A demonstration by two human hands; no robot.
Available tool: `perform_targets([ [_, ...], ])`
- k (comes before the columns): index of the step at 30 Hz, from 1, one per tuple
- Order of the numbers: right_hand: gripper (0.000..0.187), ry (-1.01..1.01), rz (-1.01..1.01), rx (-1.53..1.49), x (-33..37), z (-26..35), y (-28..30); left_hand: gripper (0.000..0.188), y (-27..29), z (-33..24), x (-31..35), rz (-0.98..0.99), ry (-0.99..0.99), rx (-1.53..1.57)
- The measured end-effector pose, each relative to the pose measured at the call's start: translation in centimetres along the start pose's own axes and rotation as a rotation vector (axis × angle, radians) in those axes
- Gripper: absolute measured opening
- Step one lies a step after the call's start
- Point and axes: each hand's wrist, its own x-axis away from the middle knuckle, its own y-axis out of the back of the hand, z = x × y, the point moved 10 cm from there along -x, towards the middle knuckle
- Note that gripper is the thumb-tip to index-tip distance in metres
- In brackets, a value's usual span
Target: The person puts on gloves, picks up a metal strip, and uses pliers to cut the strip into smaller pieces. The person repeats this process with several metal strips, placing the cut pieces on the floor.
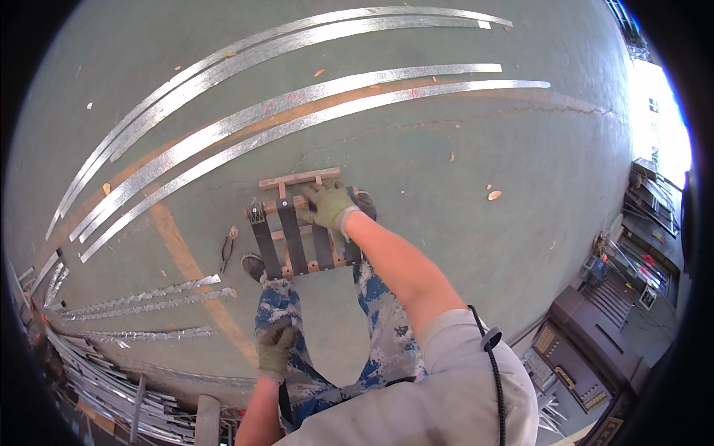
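Silver strips (372, 78); brown furniture (589, 321), perhaps

I looked in on what seemed to be a metalworking workshop: long shiny metal strips (294, 97) lay across the upper half of the frame on a cracked green floor (476, 230), metal scrap (119, 375) heaped lower left, dark brown panels (595, 338) lower right.

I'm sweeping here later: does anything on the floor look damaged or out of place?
Yes: a jagged crack breaks the floor's surface beyond the strapped wooden frame, and dry leaves lie scattered about, looking stray among metal strips.
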Motion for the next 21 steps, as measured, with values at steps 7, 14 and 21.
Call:
perform_targets([
  [7, 0.063, 0.099, 0.343, -0.042, -2.1, 0.9, -4.6, 0.032, 0.3, 0.4, 0.1, -0.015, 0.018, -0.029],
  [14, 0.058, 0.159, 0.505, -0.056, 2.0, 4.7, -12.5, 0.035, -0.7, -1.2, -0.1, -0.017, 0.025, -0.132],
  [21, 0.057, 0.105, 0.629, -0.072, 8.8, 4.9, -20.0, 0.030, -0.3, -0.2, -0.4, -0.022, -0.009, -0.193],
])
